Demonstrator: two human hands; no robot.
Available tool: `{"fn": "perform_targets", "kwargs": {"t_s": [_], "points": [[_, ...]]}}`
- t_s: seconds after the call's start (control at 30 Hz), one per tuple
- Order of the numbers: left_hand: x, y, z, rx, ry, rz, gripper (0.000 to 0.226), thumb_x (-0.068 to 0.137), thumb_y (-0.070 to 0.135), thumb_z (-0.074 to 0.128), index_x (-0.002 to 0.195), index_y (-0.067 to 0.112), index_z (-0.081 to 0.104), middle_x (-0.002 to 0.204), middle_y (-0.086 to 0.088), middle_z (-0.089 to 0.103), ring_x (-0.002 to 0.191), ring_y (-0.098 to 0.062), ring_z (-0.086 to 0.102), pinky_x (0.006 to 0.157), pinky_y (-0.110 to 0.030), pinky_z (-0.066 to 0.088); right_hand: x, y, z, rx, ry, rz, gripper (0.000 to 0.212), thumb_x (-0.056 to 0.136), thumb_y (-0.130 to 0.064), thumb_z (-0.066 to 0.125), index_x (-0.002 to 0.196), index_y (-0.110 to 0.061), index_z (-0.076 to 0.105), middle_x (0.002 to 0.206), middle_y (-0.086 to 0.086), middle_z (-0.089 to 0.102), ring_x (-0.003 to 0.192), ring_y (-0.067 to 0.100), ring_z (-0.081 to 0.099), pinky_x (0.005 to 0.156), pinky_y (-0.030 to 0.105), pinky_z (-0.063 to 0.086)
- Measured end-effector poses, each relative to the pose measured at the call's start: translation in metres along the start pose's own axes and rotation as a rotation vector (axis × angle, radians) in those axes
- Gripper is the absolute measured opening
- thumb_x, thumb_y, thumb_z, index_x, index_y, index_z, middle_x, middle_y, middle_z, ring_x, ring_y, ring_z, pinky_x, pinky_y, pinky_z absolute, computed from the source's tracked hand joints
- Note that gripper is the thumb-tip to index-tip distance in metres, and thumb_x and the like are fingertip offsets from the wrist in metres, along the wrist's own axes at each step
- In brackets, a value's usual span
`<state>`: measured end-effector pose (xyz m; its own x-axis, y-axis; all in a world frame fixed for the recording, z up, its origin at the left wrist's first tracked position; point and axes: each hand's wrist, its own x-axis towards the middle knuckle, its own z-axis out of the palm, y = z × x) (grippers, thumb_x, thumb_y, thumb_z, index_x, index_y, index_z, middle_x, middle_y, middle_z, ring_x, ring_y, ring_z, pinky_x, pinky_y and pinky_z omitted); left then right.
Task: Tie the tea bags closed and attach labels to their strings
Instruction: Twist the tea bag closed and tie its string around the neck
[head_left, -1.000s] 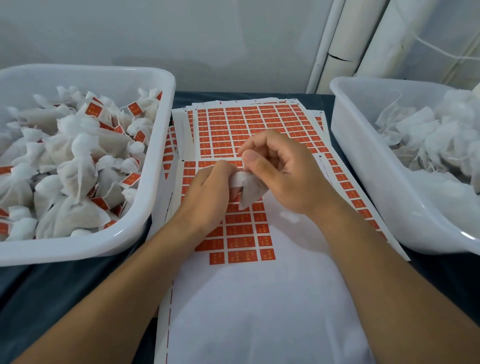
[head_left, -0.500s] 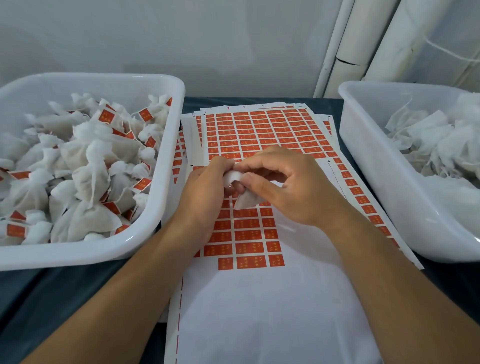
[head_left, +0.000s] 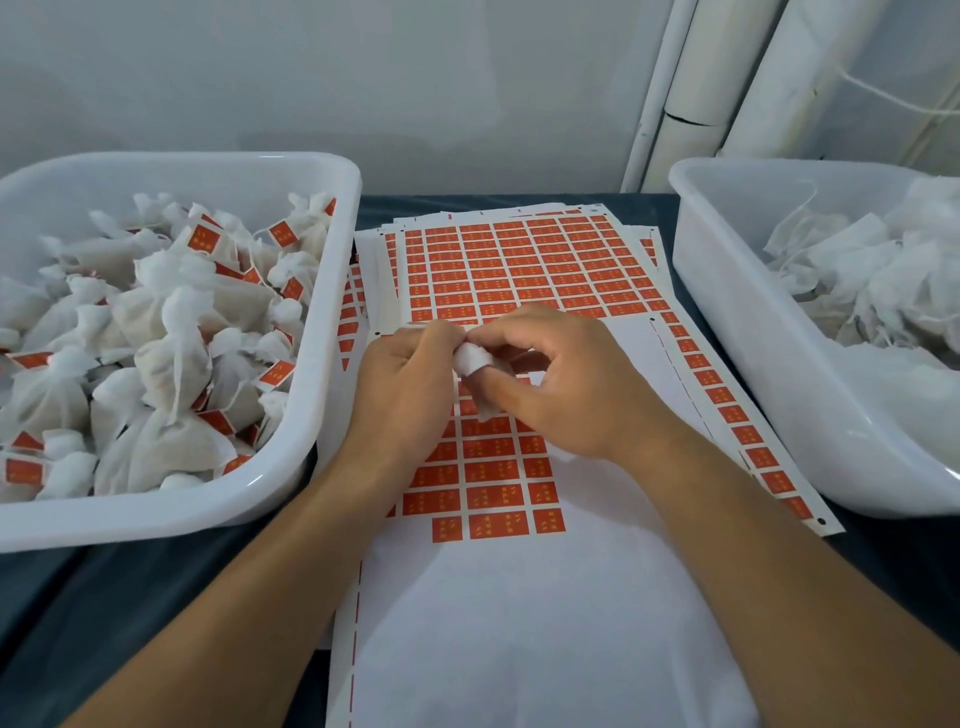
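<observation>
Tea bag (head_left: 475, 364) is right in the middle of the shot, held up just above the label sheets, and we've got both hands on it. Our left hand (head_left: 405, 395) has its fingers curled around the bag's left side, pinching the gathered white fabric, and our right hand (head_left: 561, 384) pinches it from the other side, thumb tucked under the bag and fingertips bent in over the top. We can't make out the string from here, it's too small and hidden by the fingers.

Under our hands is the top label sheet (head_left: 483, 488), a lot of its red stickers already peeled off, with a fuller sheet (head_left: 519, 265) behind it. Left tub (head_left: 332, 291) on the table is piled with tied, labelled bags. Right tub (head_left: 727, 291) holds loose white bags with no red labels that we can see.
</observation>
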<state>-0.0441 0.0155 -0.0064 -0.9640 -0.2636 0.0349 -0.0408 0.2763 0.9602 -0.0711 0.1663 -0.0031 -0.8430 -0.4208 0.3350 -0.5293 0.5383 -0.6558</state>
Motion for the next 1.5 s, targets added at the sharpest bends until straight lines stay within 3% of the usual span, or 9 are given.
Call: {"fn": "perform_targets", "kwargs": {"t_s": [0.27, 0.33, 0.43, 0.67, 0.8, 0.9, 1.07, 1.23, 1.5], "points": [[-0.004, 0.009, -0.002, 0.0, -0.075, 0.024, 0.048, 0.106, 0.041, 0.041, 0.074, 0.069, 0.063, 0.079, 0.042, 0.065, 0.084, 0.025, 0.059, 0.067, -0.015, 0.042, 0.001, -0.003, -0.003, -0.029, 0.1, -0.009, 0.02, 0.101, -0.039, 0.06, 0.107, -0.03, 0.077, 0.096, -0.021, 0.071, 0.09, 0.003, 0.064, 0.075, 0.008, 0.051], [-0.002, 0.008, -0.003, 0.004, -0.154, 0.122, 0.038, 0.107, 0.04, 0.044, 0.083, 0.055, 0.07, 0.092, 0.033, 0.07, 0.095, 0.014, 0.064, 0.07, -0.009, 0.047, 0.001, -0.003, -0.008, 0.039, 0.129, -0.001, 0.018, 0.102, -0.03, 0.061, 0.095, -0.029, 0.077, 0.085, -0.019, 0.07, 0.087, 0.004, 0.064, 0.072, 0.011, 0.051], [-0.001, 0.004, -0.001, -0.029, -0.227, 0.235, 0.029, 0.104, 0.04, 0.053, 0.091, 0.031, 0.077, 0.1, 0.015, 0.074, 0.106, -0.009, 0.068, 0.093, -0.022, 0.049, 0.001, -0.003, -0.013, 0.144, 0.142, 0.035, 0.027, 0.103, -0.024, 0.059, 0.081, -0.037, 0.066, 0.074, -0.023, 0.064, 0.079, 0.002, 0.065, 0.065, 0.009, 0.049], [0.001, 0.005, -0.002, -0.127, -0.178, 0.264, 0.024, 0.102, 0.035, 0.059, 0.096, 0.023, 0.079, 0.095, 0.01, 0.076, 0.1, -0.011, 0.07, 0.088, -0.012, 0.051, 0.004, -0.004, -0.014, 0.327, 0.171, 0.097, 0.02, 0.102, -0.033, 0.06, 0.09, -0.03, 0.076, 0.076, -0.019, 0.071, 0.085, 0.008, 0.07, 0.074, 0.015, 0.056], [0.004, 0.002, 0.001, -0.045, -0.067, 0.301, 0.023, 0.1, 0.039, 0.061, 0.099, 0.023, 0.078, 0.102, 0.005, 0.073, 0.104, -0.017, 0.067, 0.093, -0.026, 0.054, 0.005, -0.003, -0.011, 0.343, 0.183, 0.137, 0.014, 0.1, -0.039, 0.062, 0.098, -0.034, 0.075, 0.084, -0.02, 0.072, 0.09, 0.004, 0.071, 0.073, 0.013, 0.056], [0.004, 0.002, 0.003, 0.041, 0.033, 0.328, 0.019, 0.098, 0.042, 0.063, 0.097, 0.027, 0.075, 0.105, 0.007, 0.068, 0.103, -0.013, 0.064, 0.086, -0.016, 0.053, 0.005, -0.003, -0.01, 0.372, 0.177, 0.167, 0.009, 0.1, -0.038, 0.062, 0.1, -0.04, 0.071, 0.092, -0.022, 0.072, 0.095, 0.002, 0.07, 0.075, 0.016, 0.058], [0.001, 0.003, 0.003, 0.067, 0.149, 0.358, 0.011, 0.096, 0.04, 0.068, 0.092, 0.03, 0.072, 0.104, 0.008, 0.063, 0.098, -0.01, 0.062, 0.076, -0.005, 0.048, 0.006, -0.004, -0.009, 0.566, 0.109, 0.267, 0.014, 0.103, -0.03, 0.058, 0.106, -0.027, 0.071, 0.1, -0.01, 0.073, 0.102, 0.011, 0.071, 0.081, 0.028, 0.062], [0.001, 0.003, 0.005, 0.057, 0.155, 0.367, 0.01, 0.096, 0.04, 0.068, 0.092, 0.031, 0.07, 0.104, 0.009, 0.063, 0.098, -0.005, 0.061, 0.076, -0.005, 0.047, 0.006, -0.006, -0.009, 0.729, 0.045, 0.369, 0.019, 0.105, -0.026, 0.052, 0.112, -0.018, 0.068, 0.114, 0.003, 0.068, 0.115, 0.026, 0.065, 0.097, 0.047, 0.058], [-0.001, 0.001, 0.006, 0.065, 0.123, 0.372, 0.007, 0.096, 0.041, 0.066, 0.09, 0.037, 0.066, 0.103, 0.009, 0.063, 0.096, -0.001, 0.06, 0.076, -0.005, 0.046, 0.004, -0.002, -0.013, 0.835, -0.033, 0.422, 0.022, 0.104, -0.027, 0.054, 0.103, -0.02, 0.076, 0.108, 0.002, 0.072, 0.115, 0.026, 0.065, 0.099, 0.047, 0.057]]}}
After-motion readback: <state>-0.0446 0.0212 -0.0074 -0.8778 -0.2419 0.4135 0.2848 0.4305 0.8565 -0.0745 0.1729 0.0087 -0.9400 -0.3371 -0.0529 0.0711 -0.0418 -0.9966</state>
